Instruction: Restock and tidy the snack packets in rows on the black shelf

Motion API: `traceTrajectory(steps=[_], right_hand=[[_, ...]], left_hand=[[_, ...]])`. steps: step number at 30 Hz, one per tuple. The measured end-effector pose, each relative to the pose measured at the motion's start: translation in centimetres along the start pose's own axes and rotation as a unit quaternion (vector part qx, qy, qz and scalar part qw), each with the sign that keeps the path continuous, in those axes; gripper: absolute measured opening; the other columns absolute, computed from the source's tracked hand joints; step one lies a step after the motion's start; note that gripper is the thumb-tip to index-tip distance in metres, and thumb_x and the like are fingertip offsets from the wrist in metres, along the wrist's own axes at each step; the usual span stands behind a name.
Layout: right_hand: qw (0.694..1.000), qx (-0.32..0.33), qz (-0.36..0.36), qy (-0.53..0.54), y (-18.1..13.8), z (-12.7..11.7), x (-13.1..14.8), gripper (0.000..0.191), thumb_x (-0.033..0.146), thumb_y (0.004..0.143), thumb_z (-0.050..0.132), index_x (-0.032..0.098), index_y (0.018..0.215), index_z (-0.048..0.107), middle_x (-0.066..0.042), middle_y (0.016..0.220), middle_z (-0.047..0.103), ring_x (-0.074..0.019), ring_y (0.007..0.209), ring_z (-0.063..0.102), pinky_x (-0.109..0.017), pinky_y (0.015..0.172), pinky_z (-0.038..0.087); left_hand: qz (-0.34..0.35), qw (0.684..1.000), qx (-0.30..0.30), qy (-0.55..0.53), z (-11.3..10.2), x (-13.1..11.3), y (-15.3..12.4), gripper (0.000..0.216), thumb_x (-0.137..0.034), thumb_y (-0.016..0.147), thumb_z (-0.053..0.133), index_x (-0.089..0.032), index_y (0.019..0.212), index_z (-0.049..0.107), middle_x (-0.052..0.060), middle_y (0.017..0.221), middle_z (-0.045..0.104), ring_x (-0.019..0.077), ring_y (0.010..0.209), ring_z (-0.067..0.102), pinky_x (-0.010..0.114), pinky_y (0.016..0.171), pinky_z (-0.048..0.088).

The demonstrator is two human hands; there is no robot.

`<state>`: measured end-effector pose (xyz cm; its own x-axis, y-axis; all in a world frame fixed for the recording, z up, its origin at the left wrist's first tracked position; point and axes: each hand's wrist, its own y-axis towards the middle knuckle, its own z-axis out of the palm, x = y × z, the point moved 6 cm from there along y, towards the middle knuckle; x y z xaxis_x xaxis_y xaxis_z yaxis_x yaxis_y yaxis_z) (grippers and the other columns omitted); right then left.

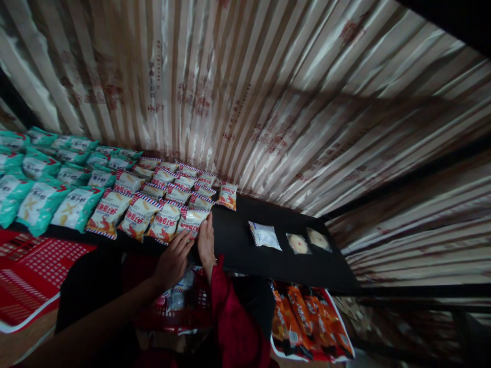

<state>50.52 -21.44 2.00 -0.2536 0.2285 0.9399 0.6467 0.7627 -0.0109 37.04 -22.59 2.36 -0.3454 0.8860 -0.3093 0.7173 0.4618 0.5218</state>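
Note:
My left hand [177, 259] rests its outstretched fingers on the lower front of a white and orange snack bag [194, 219]. Against that bag's right side lies my right hand [207, 244], fingers straight and close together, the palm turned inward. The bag leans in the front row of similar bags on a black shelf [238, 232]. Directly left of it is another snack bag [164, 222] of the same print. Behind, more of these bags stand in rows, with a single bag [227, 196] at the back right end.
Teal snack bags [79, 207] fill the shelf's left part. On its right lie a white packet [264, 235] and two round wrapped pastries [298, 244]. Below are a red basket [57, 266] and a basket of orange packets [307, 317]. Pleated printed sheeting [215, 92] hangs behind.

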Motion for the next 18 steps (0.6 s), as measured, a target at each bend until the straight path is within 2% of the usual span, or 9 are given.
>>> traceTrajectory(steps=[9,14,18], right_hand=[[0.999,0.031,0.004,0.013,0.46,0.32,0.40,0.080,0.061,0.090,0.021,0.005,0.145,0.030,-0.016,0.151,0.031,-0.0218,0.141,0.026,-0.038,0.116,0.018],[0.999,0.017,-0.013,0.025,0.59,-0.11,0.73,0.077,0.061,0.090,0.021,0.008,0.144,0.034,-0.014,0.152,0.030,-0.0205,0.141,0.025,-0.038,0.117,0.016],[0.999,0.022,-0.015,0.032,0.85,0.26,0.76,0.077,0.063,0.090,0.021,0.010,0.143,0.037,-0.012,0.150,0.036,-0.0201,0.141,0.027,-0.037,0.117,0.017]], left_hand=[[0.000,0.999,0.009,0.043,0.50,-0.29,0.30,0.048,-0.003,0.078,0.036,-0.003,0.122,0.055,0.018,0.144,0.042,0.0279,0.142,0.023,0.044,0.109,0.037],[0.004,0.998,0.003,0.060,0.22,-0.57,0.43,0.048,-0.004,0.080,0.035,-0.004,0.125,0.054,0.017,0.146,0.039,0.0281,0.142,0.021,0.044,0.109,0.038],[0.002,0.998,0.002,0.063,0.45,-0.36,0.48,0.048,-0.006,0.080,0.036,-0.004,0.125,0.054,0.017,0.145,0.040,0.0280,0.141,0.024,0.045,0.108,0.039]])
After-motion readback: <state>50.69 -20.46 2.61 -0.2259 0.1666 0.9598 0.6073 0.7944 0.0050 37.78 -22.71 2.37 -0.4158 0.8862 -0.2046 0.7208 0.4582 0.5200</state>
